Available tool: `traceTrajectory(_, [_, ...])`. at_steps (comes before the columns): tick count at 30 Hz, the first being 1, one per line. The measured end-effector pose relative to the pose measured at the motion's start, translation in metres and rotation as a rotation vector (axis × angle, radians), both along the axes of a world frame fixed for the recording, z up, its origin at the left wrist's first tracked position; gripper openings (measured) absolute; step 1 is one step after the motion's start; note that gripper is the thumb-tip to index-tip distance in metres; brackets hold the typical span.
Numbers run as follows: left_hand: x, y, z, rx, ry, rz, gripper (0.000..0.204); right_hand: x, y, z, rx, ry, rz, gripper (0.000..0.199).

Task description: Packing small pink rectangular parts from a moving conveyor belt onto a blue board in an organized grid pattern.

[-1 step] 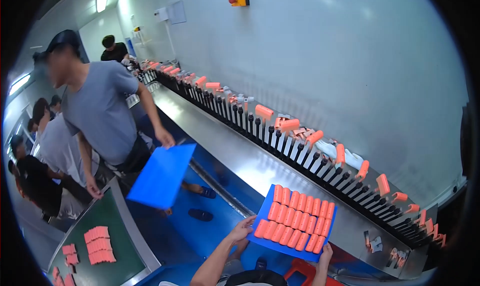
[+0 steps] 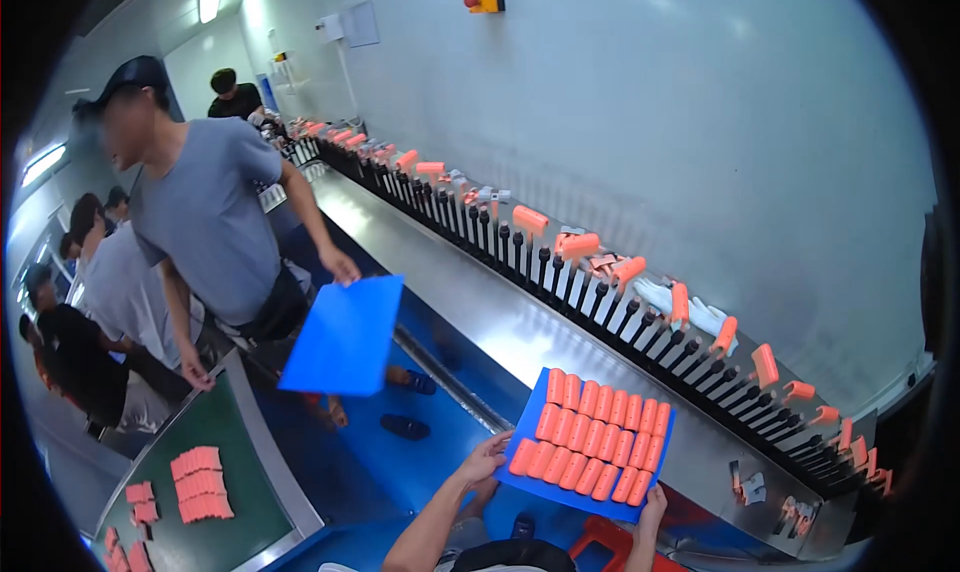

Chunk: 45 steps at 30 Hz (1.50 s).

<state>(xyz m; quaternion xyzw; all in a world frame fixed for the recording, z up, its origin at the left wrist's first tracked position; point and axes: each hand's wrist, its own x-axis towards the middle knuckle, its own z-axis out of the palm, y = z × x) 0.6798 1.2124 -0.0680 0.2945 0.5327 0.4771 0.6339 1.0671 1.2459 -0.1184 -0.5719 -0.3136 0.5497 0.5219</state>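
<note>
Between my two hands I hold a flat blue sheet (image 2: 622, 512) out in front of me. Three rows of orange curved plastic pieces (image 2: 594, 436) lie on it, close together. At its left edge is my left hand (image 2: 484, 458), its fingers curled under the sheet. My right hand (image 2: 652, 508) grips the lower right corner, with some of its fingers hidden beneath. To the left a co-worker in a grey shirt (image 2: 212, 212) carries a bare blue sheet (image 2: 345, 337) by its top edge.
A long metal bench (image 2: 470, 312) runs along the wall, with a row of black upright pegs (image 2: 555, 272) and orange pieces behind it. White gloves (image 2: 700, 312) lie among them. A green conveyor belt (image 2: 255, 492) at lower left bears stacked pink pieces (image 2: 203, 484). A red stool (image 2: 603, 544) stands near my right.
The co-worker's bare blue sheet has swung to the right and turned a little. My hands and the loaded sheet have stayed in place.
</note>
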Motion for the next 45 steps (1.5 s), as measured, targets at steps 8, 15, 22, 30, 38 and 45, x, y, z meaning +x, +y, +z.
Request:
traceTrajectory(8, [0.04, -0.187, 0.026, -0.026, -0.126, 0.305, 0.065, 0.013, -0.08, 0.046, 0.032, 0.017, 0.251, 0.031])
traceTrajectory(15, [0.034, -0.385, 0.032, -0.044, -0.123, 0.688, 0.065, -0.061, -0.163, 0.03, 0.001, 0.067, 0.611, 0.031])
traceTrajectory(22, [-0.012, -0.576, 0.043, 0.064, -0.067, 1.097, 0.067, -0.223, -0.285, 0.053, -0.081, -0.022, 0.842, 0.034])
traceTrajectory(30, [-0.094, -0.779, 0.053, 0.132, -0.004, 1.377, 0.068, -0.378, -0.456, 0.058, -0.079, 0.022, 1.153, 0.03])
traceTrajectory(38, [-0.115, -0.915, 0.062, 0.073, -0.003, 1.537, 0.067, -0.456, -0.576, 0.047, -0.098, 0.049, 1.4, 0.03])
traceTrajectory(45, [-0.08, -0.98, 0.055, 0.094, 0.054, 1.672, 0.069, -0.479, -0.639, 0.058, -0.127, -0.016, 1.621, 0.03])
